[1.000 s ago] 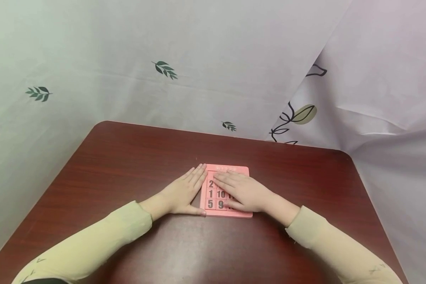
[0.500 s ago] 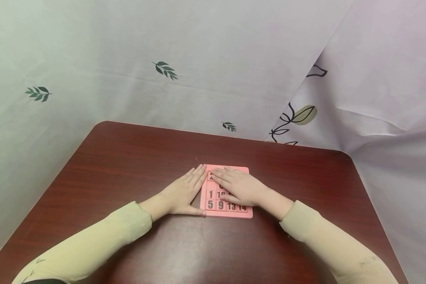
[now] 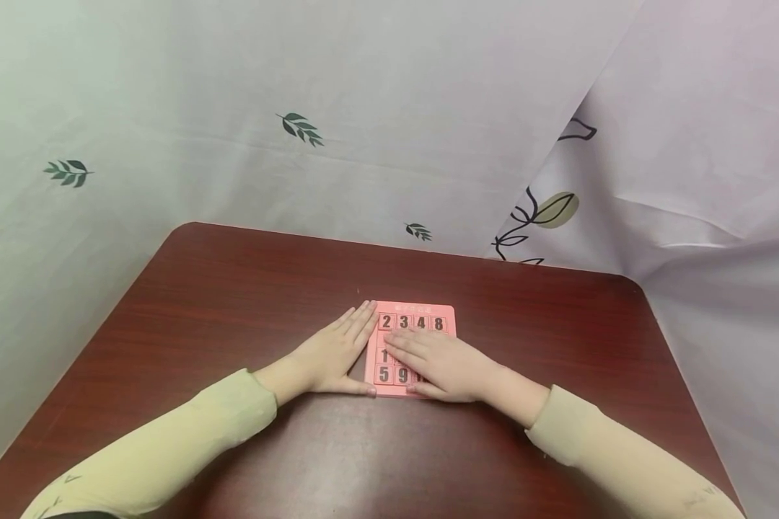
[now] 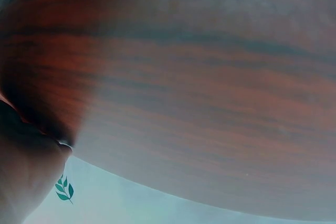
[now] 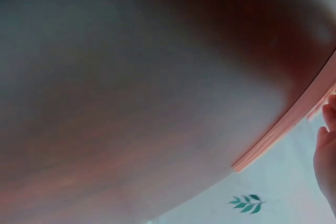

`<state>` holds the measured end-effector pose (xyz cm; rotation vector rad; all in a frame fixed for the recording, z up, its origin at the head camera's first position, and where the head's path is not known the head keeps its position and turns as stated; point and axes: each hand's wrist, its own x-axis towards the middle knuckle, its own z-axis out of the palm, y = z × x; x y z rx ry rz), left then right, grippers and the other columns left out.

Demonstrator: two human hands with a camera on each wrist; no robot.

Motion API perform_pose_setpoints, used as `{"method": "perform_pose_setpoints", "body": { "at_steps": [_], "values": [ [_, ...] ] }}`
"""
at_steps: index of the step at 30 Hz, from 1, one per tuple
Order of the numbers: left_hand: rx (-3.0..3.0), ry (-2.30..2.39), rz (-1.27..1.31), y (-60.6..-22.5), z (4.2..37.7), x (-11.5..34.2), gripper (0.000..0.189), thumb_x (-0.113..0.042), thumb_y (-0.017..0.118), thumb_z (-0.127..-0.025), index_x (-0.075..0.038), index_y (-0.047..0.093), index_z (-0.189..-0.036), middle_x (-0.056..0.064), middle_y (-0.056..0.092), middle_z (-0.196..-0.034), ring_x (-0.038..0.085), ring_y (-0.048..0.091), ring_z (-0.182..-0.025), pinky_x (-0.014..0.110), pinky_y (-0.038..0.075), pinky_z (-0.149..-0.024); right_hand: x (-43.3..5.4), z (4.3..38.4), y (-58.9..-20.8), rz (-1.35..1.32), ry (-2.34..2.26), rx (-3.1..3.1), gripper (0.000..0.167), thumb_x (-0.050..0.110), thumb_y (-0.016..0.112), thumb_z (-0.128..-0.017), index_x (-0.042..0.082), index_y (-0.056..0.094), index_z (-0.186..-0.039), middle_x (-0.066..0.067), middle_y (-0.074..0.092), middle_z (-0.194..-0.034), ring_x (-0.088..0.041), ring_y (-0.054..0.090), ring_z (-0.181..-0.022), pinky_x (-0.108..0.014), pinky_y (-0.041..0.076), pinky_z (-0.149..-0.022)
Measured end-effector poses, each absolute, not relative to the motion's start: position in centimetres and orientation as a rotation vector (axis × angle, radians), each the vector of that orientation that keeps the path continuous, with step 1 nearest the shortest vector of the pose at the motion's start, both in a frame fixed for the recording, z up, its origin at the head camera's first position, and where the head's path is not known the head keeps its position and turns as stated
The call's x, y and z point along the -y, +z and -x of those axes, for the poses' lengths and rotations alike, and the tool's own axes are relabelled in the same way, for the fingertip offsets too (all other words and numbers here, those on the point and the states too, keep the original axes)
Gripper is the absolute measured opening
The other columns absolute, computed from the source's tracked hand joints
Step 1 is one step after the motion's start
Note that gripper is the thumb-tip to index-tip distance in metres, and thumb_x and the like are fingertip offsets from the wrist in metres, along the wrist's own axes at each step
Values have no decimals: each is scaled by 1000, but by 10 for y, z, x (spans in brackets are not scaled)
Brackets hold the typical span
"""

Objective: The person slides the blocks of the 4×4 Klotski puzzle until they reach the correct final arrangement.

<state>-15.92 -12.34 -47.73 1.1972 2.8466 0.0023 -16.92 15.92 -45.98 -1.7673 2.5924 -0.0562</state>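
Note:
A pink sliding number puzzle (image 3: 441, 310) lies flat on the table. Its far row shows tiles 2, 3, 4 and 8, and 1, 5 and 9 show at its left. My left hand (image 3: 334, 353) rests with straight fingertips and thumb tip along the puzzle's left edge. Over the middle and near right tiles lies my right hand (image 3: 448, 360), fingers straight and pointing left, hiding the numbers beneath. In the right wrist view the puzzle's side edge (image 5: 286, 124) shows beside part of the right hand (image 5: 326, 156). The left wrist view catches only part of the left hand (image 4: 31, 174).
The dark red wooden table (image 3: 247, 288) has rounded far corners. Behind its far edge hangs a pale curtain (image 3: 363, 173) with leaf prints, and more fabric (image 3: 707, 216) drapes along the right side.
The 2 tile has moved up from the second row into the far row. My right hand rose to the far row, then came back toward me. My left hand stayed put.

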Motion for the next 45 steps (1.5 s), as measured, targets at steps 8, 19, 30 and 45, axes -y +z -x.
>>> {"method": "perform_pose_setpoints", "body": {
  "at_steps": [8, 19, 30, 45],
  "values": [
    [-2843, 13, -1190, -477, 159, 124, 127, -85, 56, -88, 10, 21, -165, 30, 13, -175, 40, 16, -166, 48, 22, -136, -160, 159, -462, 1844, -16, -2572, 67, 50, 54, -108, 11, 45, -162, -4, 47, -168, -24, 44, -156, -40, 38, -129],
    [-2845, 9, -1196, -477, 159, 124, 126, -84, 57, -88, 10, 21, -165, 30, 12, -175, 40, 16, -165, 48, 22, -136, -154, 180, -460, 1697, 14, -2578, 68, 47, 51, -109, 10, 40, -165, -5, 39, -172, -22, 38, -160, -41, 33, -132],
    [-2847, 17, -1208, -477, 161, 124, 127, -84, 56, -89, 10, 21, -165, 31, 12, -175, 41, 16, -165, 48, 22, -136, -159, 155, -458, 1906, -56, -2543, 69, 47, 57, -107, 8, 45, -162, -8, 46, -168, -23, 44, -156, -41, 39, -129],
    [-2839, 44, -1193, -477, 160, 124, 126, -83, 58, -89, 10, 21, -165, 30, 11, -175, 40, 15, -166, 48, 22, -136, -162, 149, -462, 1868, -19, -2528, 70, 49, 53, -108, 10, 41, -164, -5, 43, -170, -21, 42, -158, -40, 38, -129]
  ]
}}
